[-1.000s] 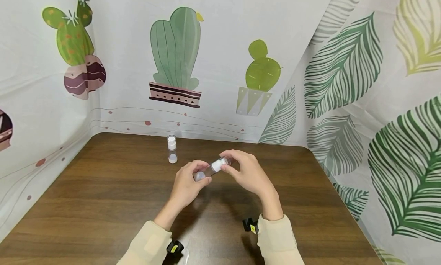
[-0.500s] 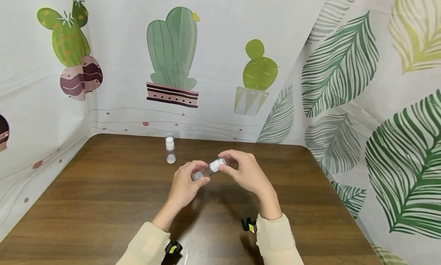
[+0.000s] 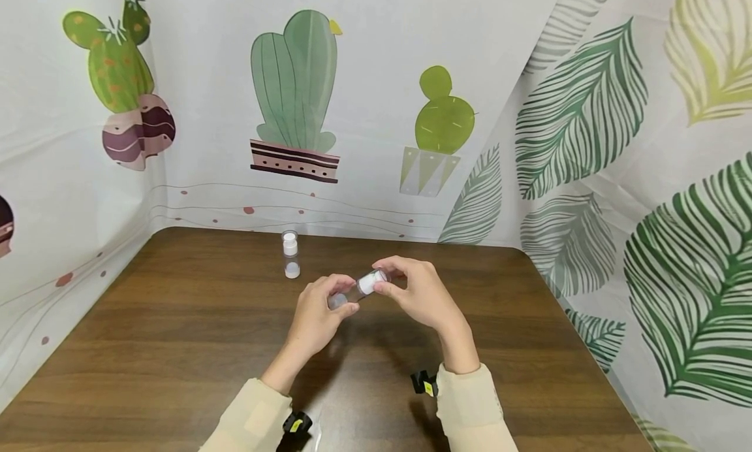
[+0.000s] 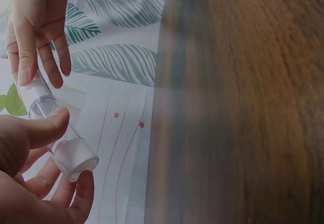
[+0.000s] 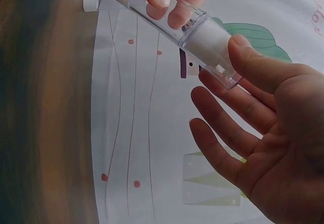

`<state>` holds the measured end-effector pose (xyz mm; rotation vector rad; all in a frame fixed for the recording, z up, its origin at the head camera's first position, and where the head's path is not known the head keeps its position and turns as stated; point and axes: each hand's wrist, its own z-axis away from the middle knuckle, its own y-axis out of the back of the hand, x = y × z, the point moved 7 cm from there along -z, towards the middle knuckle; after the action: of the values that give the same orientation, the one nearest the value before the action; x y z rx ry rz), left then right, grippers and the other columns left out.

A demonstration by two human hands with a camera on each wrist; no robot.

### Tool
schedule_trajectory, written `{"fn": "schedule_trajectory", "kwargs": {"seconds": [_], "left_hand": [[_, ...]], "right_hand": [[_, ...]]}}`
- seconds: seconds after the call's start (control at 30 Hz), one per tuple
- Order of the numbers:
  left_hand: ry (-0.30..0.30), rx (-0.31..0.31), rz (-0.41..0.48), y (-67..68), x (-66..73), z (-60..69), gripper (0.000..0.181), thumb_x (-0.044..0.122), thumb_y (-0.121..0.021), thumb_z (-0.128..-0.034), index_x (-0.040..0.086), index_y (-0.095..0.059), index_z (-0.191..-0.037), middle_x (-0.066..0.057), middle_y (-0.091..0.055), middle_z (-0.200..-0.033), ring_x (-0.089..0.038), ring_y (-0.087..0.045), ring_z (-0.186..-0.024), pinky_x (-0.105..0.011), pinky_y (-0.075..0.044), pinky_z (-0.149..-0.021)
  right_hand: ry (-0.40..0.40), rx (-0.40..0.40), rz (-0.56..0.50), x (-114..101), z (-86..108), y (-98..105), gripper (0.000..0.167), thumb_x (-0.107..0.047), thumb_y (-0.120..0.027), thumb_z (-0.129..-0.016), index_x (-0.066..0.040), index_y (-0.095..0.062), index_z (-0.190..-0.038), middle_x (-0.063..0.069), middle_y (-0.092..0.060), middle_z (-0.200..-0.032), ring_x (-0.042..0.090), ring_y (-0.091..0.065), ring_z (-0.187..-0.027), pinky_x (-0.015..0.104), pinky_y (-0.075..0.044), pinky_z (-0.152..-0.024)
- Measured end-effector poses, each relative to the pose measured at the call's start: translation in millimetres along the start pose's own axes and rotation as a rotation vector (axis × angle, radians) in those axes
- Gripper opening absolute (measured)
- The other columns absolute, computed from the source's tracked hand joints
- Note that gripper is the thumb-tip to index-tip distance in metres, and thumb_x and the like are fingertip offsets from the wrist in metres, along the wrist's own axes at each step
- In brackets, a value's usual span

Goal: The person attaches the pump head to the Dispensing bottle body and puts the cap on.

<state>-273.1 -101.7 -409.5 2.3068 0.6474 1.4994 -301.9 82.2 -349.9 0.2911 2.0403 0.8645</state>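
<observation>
A small clear bottle with a white pump top and a clear cap point(image 3: 370, 282) is held slantwise above the table. My left hand point(image 3: 317, 313) grips its lower end between thumb and fingers; the whitish base point(image 4: 75, 158) shows in the left wrist view. At the upper, capped end, my right hand point(image 3: 425, 296) pinches the clear cap point(image 5: 211, 47) between thumb and forefinger, its other fingers spread loosely. A second bottle of like form point(image 3: 290, 249) stands upright near the table's back edge, left of both hands.
The brown wooden table point(image 3: 176, 347) meets a white cloth backdrop point(image 3: 376, 112) printed with cacti and leaves. Black wrist cameras point(image 3: 297, 423) sit at both cuffs. A thin transparent strip point(image 3: 318, 434) lies by the left cuff.
The head view has shifted slightly, moving the whole scene a little leftward. Both hands keep the same hold on the bottle, with no clear movement between them.
</observation>
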Motion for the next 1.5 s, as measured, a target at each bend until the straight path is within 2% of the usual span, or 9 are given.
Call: {"fn": "schedule_trajectory", "kwargs": {"seconds": [0.43,0.7,0.93,1.07,1.17,1.3,1.5], "left_hand": [[0.002,0.011,-0.011,-0.2,4.1,1.5,0.04,0.009,-0.094,-0.0786,0.013,-0.075,-0.113,-0.005,-0.077,-0.109,-0.026,-0.07,-0.104,-0.044,-0.045,-0.094],[-0.008,0.014,-0.022,-0.4,4.1,1.9,0.039,0.01,-0.094,-0.0785,0.014,-0.075,-0.113,-0.004,-0.078,-0.109,-0.026,-0.069,-0.103,-0.044,-0.045,-0.093],[-0.003,0.011,-0.028,-2.0,3.8,2.3,0.039,0.012,-0.094,-0.0792,0.014,-0.074,-0.113,-0.004,-0.078,-0.109,-0.027,-0.07,-0.103,-0.044,-0.044,-0.094],[-0.005,-0.01,-0.011,-4.0,4.1,2.4,0.038,0.012,-0.093,-0.0804,0.014,-0.074,-0.114,-0.004,-0.078,-0.109,-0.026,-0.072,-0.103,-0.047,-0.047,-0.096],[0.015,-0.028,0.009,-6.0,2.5,2.7,0.039,0.012,-0.093,-0.0803,0.015,-0.074,-0.114,-0.003,-0.078,-0.111,-0.024,-0.073,-0.104,-0.047,-0.052,-0.094],[0.044,-0.043,0.031,-8.0,-0.3,3.4,0.039,0.012,-0.093,-0.0808,0.017,-0.074,-0.114,-0.001,-0.078,-0.112,-0.021,-0.073,-0.105,-0.046,-0.056,-0.092],[0.04,-0.049,0.041,-8.7,-0.4,3.2,0.039,0.013,-0.093,-0.0819,0.018,-0.073,-0.115,-0.001,-0.077,-0.114,-0.021,-0.072,-0.108,-0.047,-0.056,-0.094]], "right_hand": [[0.003,-0.002,0.008,0.1,-0.5,0.0,0.028,-0.012,-0.086,-0.091,-0.009,-0.076,-0.117,-0.002,-0.078,-0.1,0.02,-0.074,-0.092,0.036,-0.059,-0.085],[-0.025,0.007,0.004,1.8,0.7,0.5,0.028,-0.013,-0.086,-0.09,-0.009,-0.076,-0.116,-0.003,-0.077,-0.097,0.019,-0.073,-0.09,0.035,-0.058,-0.082],[-0.022,-0.004,0.003,-0.3,-0.1,0.4,0.029,-0.013,-0.086,-0.09,-0.007,-0.076,-0.117,-0.003,-0.077,-0.097,0.013,-0.072,-0.088,0.04,-0.058,-0.08],[-0.012,-0.004,-0.002,1.0,0.3,1.7,0.03,-0.013,-0.087,-0.09,-0.007,-0.077,-0.118,-0.004,-0.077,-0.098,0.012,-0.071,-0.089,0.035,-0.058,-0.082],[0.009,-0.008,-0.001,1.0,0.6,2.1,0.031,-0.013,-0.086,-0.09,-0.008,-0.077,-0.119,-0.004,-0.076,-0.101,0.011,-0.07,-0.09,0.035,-0.058,-0.085],[0.038,-0.012,0.017,-1.1,1.1,2.1,0.031,-0.013,-0.085,-0.092,-0.01,-0.076,-0.121,-0.003,-0.075,-0.106,0.01,-0.068,-0.092,0.038,-0.06,-0.09],[0.044,-0.014,0.03,-2.7,1.9,3.4,0.035,-0.014,-0.084,-0.093,-0.01,-0.074,-0.126,-0.003,-0.075,-0.109,0.011,-0.069,-0.096,0.043,-0.059,-0.095]]}}
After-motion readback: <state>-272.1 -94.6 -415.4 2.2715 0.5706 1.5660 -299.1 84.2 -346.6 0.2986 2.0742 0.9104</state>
